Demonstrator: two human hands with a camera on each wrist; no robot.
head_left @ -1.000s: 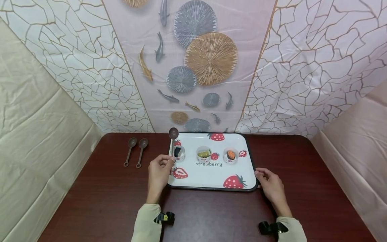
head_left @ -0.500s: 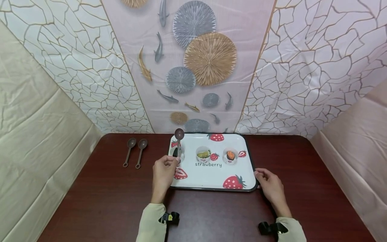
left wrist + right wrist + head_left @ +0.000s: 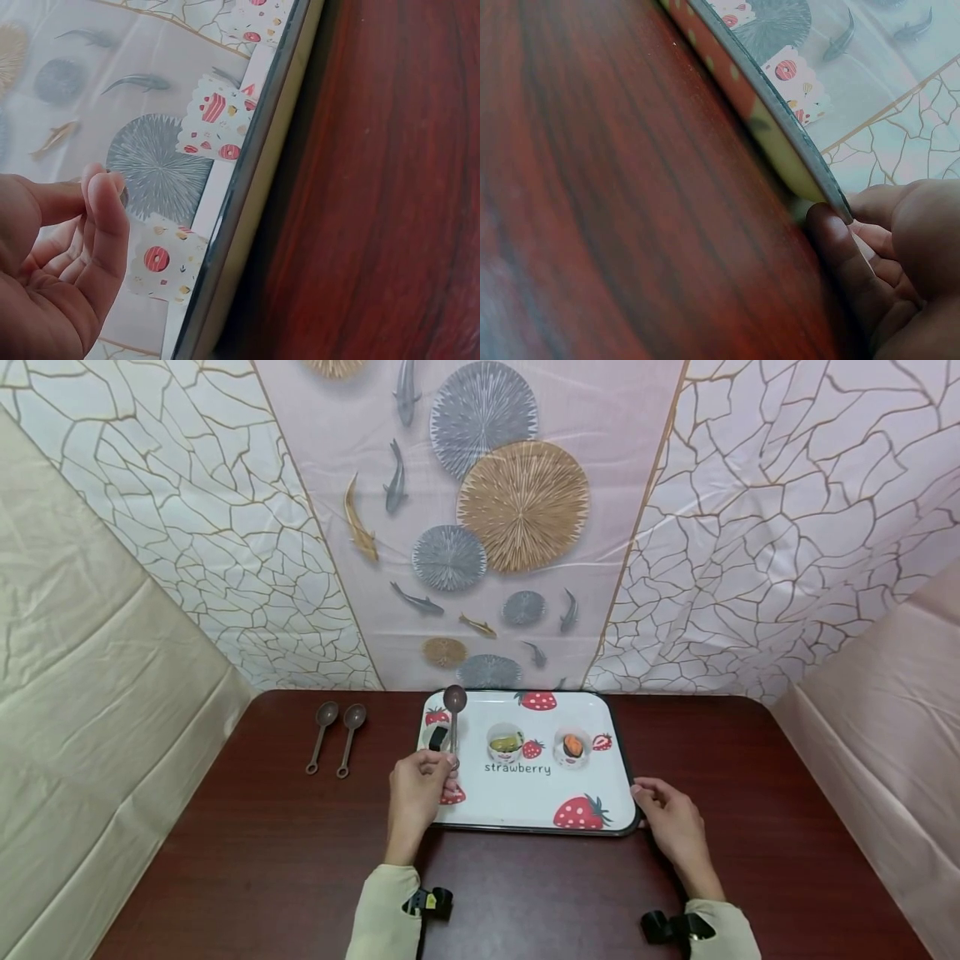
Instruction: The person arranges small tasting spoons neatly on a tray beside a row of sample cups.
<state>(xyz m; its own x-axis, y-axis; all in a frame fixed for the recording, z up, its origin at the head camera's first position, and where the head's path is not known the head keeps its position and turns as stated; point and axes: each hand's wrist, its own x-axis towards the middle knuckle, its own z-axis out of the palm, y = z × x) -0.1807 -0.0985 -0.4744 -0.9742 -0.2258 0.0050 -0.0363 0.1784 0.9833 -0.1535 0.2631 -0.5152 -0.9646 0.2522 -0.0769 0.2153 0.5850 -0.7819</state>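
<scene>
In the head view my left hand (image 3: 420, 789) pinches the end of a brown measuring spoon's handle, with its round bowl (image 3: 454, 698) pointing away. The spoon stands over the left part of a white strawberry-print tray (image 3: 502, 802), beside a paper cup holding something black and white (image 3: 438, 737). My right hand (image 3: 671, 827) grips the tray's right edge by the near corner; the right wrist view has the thumb and a finger (image 3: 832, 229) round the rim. The left wrist view looks along my pinching fingers (image 3: 109, 202), which hide most of the spoon.
Two more brown spoons, one on the left (image 3: 324, 731) and one beside it (image 3: 352, 735), lie on the dark red table (image 3: 225, 843) left of the tray. A cup with green food (image 3: 506, 745) and one with orange food (image 3: 573, 748) stand on the tray. Patterned cloth hangs behind.
My left hand has moved to the right with the spoon, across the left cup, and the bowl sits slightly lower in view. The right hand keeps its place on the tray edge.
</scene>
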